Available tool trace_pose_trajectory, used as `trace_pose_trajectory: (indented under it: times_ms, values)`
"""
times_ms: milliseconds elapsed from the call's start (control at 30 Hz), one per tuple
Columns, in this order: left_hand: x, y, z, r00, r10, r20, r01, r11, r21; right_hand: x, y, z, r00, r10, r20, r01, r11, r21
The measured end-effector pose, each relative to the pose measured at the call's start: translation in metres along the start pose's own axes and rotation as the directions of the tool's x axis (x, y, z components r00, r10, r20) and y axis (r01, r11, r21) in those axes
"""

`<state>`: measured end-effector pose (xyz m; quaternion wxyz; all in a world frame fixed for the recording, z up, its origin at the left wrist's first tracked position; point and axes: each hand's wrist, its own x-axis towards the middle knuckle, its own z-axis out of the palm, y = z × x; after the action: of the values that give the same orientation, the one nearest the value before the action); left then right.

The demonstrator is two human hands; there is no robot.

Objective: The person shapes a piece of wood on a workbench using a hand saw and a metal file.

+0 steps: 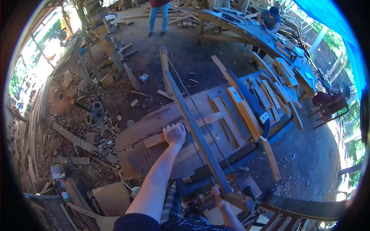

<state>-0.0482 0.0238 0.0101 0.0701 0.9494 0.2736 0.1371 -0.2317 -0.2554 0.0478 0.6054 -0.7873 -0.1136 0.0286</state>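
A long wooden frame saw (197,129) slants across the workbench, its cord and thin blade running alongside the middle beam. My right hand (220,199) is closed around the near end of this saw, low in the view. On the bench lies a light wooden batten (155,140), crossing under the saw. My left hand (174,134) grips the batten just left of the saw frame, fingers curled over its top. Where blade and batten cross, the saw frame partly covers the view. The workbench (133,134) has a worn, scarred top.
More cut wooden pieces (266,96) lie on the bench's right part, beside a dark curved board (246,94). Scrap wood (102,134) litters the ground at left, near a handwheel (95,114). One person (158,17) stands beyond; another (269,21) works at a far table (239,23).
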Motion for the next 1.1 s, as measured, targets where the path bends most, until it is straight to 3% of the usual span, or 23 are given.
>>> trace_pose_trajectory:
  times_ms: [33, 100, 167, 200, 267, 300, 367, 467, 700, 833, 900, 967, 1033, 1100]
  values:
    - [-0.003, -0.002, 0.000, 0.999, 0.019, 0.027, -0.018, 1.000, -0.013, -0.003, -0.005, 0.001, 1.000, -0.005, -0.030, 0.009, 0.990, 0.140]
    - [-0.004, -0.005, 0.003, 0.999, 0.034, -0.006, -0.034, 0.999, -0.030, 0.002, 0.019, 0.025, 0.998, 0.032, -0.049, -0.024, 0.987, 0.159]
    - [-0.002, -0.004, 0.000, 0.999, 0.035, 0.002, -0.035, 0.997, -0.063, 0.017, 0.048, 0.053, 0.986, 0.103, -0.132, -0.114, 0.991, -0.074]
    - [-0.001, -0.003, -0.001, 0.999, 0.034, -0.003, -0.034, 0.998, -0.061, 0.026, 0.034, 0.050, 0.986, 0.100, -0.130, -0.110, 0.991, -0.071]
    - [-0.003, -0.002, -0.002, 1.000, 0.012, 0.012, -0.011, 0.999, -0.031, 0.039, -0.015, 0.038, 0.971, 0.225, -0.085, -0.196, 0.944, 0.264]
    - [-0.005, -0.002, 0.000, 1.000, 0.011, 0.015, -0.011, 0.999, -0.030, 0.031, -0.023, 0.032, 0.970, 0.228, -0.084, -0.199, 0.944, 0.264]
    - [-0.002, -0.002, 0.006, 1.000, 0.005, -0.020, -0.005, 1.000, -0.017, 0.015, -0.025, 0.016, 0.978, 0.194, -0.080, -0.153, 0.920, 0.362]
    - [-0.003, -0.003, 0.004, 1.000, 0.022, -0.017, -0.022, 0.999, -0.046, 0.006, -0.019, 0.008, 0.996, 0.047, -0.078, -0.022, 0.954, 0.298]
    - [-0.003, -0.001, 0.002, 1.000, 0.028, -0.012, -0.029, 0.998, -0.056, -0.001, -0.010, 0.017, 0.986, 0.127, -0.107, -0.065, 0.887, 0.457]
    - [-0.014, 0.000, 0.006, 0.997, 0.041, -0.068, -0.042, 0.999, -0.025, -0.013, 0.001, 0.008, 0.990, 0.092, -0.110, -0.037, 0.906, 0.422]
    - [-0.018, 0.005, 0.006, 0.982, -0.004, -0.190, -0.004, 0.999, -0.045, -0.009, 0.008, 0.003, 0.991, 0.094, -0.098, -0.044, 0.905, 0.424]
    - [-0.023, 0.002, 0.004, 0.991, -0.024, -0.131, 0.018, 0.999, -0.047, -0.013, 0.008, -0.002, 0.992, 0.085, -0.092, -0.049, 0.940, 0.337]
    - [-0.019, 0.004, 0.003, 0.998, -0.014, -0.068, 0.011, 0.999, -0.050, -0.014, 0.009, 0.000, 0.992, 0.072, -0.108, -0.027, 0.929, 0.368]
    - [-0.018, 0.007, 0.005, 0.995, -0.010, -0.103, 0.004, 0.998, -0.060, -0.010, 0.011, 0.002, 0.991, 0.048, -0.129, 0.006, 0.921, 0.389]
